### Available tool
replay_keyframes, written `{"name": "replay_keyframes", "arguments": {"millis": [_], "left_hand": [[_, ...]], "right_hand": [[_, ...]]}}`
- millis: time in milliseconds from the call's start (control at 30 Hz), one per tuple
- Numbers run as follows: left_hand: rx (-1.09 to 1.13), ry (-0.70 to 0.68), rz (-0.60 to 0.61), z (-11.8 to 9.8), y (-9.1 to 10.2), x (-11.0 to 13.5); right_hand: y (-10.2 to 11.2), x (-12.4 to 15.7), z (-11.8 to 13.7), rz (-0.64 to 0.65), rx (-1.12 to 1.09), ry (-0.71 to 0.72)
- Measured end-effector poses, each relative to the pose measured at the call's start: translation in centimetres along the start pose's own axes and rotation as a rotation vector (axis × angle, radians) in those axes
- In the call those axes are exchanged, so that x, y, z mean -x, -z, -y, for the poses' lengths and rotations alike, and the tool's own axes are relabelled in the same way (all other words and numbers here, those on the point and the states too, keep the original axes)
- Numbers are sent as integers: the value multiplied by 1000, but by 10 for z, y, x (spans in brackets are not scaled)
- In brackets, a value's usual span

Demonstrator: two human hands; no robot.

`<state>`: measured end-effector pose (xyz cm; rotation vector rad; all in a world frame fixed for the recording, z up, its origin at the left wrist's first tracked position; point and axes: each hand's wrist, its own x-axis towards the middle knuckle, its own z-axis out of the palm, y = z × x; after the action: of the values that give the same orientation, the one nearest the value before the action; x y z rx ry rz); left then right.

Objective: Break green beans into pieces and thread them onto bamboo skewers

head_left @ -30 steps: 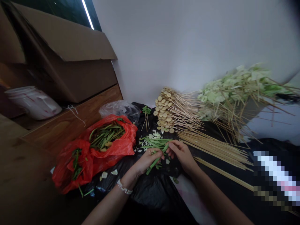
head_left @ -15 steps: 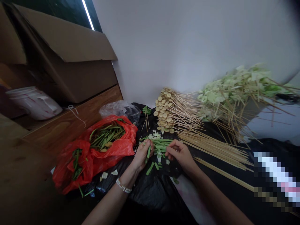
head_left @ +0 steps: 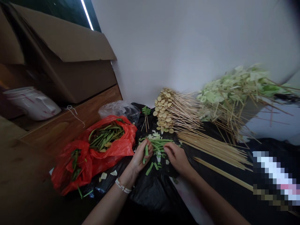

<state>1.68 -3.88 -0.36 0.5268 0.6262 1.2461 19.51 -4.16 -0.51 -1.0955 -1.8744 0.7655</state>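
Observation:
My left hand [head_left: 140, 154] is closed around a cut green bean piece [head_left: 146, 150], which stands along the fingers. Between my hands lies a loose pile of cut green beans [head_left: 158, 144]. At the pile's right end, my right hand [head_left: 177, 156] has its fingers bent together, with the tips against the beans; what they pinch is hidden. Several short bean pieces [head_left: 150, 168] and pale leafy scraps [head_left: 155, 135] lie around the pile on black plastic [head_left: 152, 193]. Behind it is a small bunch of beans on skewers [head_left: 146, 110].
At left sits a red plastic bag [head_left: 126, 150] of green beans, below a cardboard box [head_left: 89, 75] and a white jar [head_left: 35, 104]. Skewered potato-like slices [head_left: 162, 109], bare bamboo skewers [head_left: 215, 150] and skewered cabbage-like leaves [head_left: 217, 90] lie toward the right, near the wall [head_left: 187, 40].
My right hand has lowered and turned, fingertips now at the beans' right ends. The bean piece in my left hand stands more upright. The view has shifted slightly.

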Motion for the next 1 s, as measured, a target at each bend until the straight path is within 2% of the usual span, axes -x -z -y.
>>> {"name": "replay_keyframes", "arguments": {"millis": [100,200,300,367,467,567,733,867,1000], "left_hand": [[264,85,-16,-9,-2,1],[400,164,-116,-14,-4,3],[430,204,-192,-15,-4,4],[418,204,-189,-15,-3,4],[346,170,-120,-12,-1,3],[152,95,-36,-5,0,3],[-390,-55,83,10,-7,7],[-752,-107,151,16,-11,12],[-1179,-297,349,21,-14,18]], "right_hand": [[-4,1,-5,77,211,147],[-11,1,-9,171,247,198],[-16,-1,-13,205,226,226],[-16,-3,-16,182,208,223],[-10,-7,-17,54,165,179],[3,-10,-16,-114,75,114],[22,-14,-16,-307,-145,-86],[26,-16,-13,-328,-334,-233],[28,-17,-5,-313,-428,-298]]}}
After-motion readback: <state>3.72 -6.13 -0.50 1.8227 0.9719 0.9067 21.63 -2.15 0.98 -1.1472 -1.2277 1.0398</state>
